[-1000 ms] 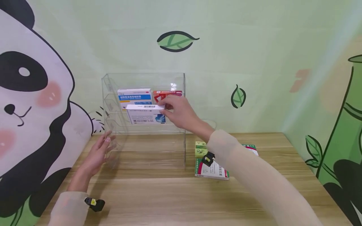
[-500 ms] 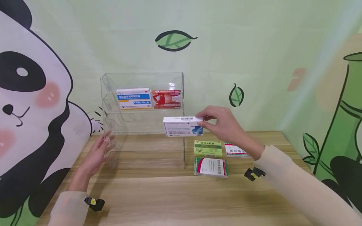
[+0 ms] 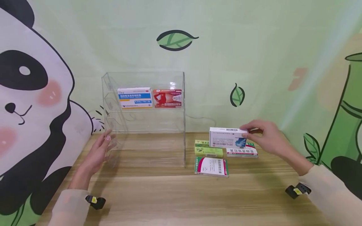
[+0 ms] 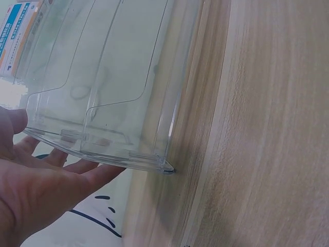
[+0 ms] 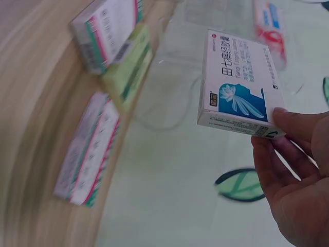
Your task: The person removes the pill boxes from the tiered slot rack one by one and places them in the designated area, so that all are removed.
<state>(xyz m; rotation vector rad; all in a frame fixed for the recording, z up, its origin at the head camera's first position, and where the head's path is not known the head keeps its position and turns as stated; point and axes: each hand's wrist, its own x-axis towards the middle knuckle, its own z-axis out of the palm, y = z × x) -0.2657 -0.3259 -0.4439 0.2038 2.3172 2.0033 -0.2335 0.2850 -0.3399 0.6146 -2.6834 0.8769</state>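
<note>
While our left hand (image 3: 97,153) lies flat, fingers straight, against left wall of clear rack (image 3: 144,119), our right hand (image 3: 267,136) pinches white-blue box (image 3: 227,138) at its right end, thumb under, fingers on top, box in air over green box (image 3: 207,150) and red-white box (image 3: 242,152) on table (image 3: 169,194).

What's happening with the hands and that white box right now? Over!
Right hand pinching white-and-blue cardboard box, above boxes on wooden table. Left hand flat against clear plastic shelf rack. Nothing blocking.
</note>
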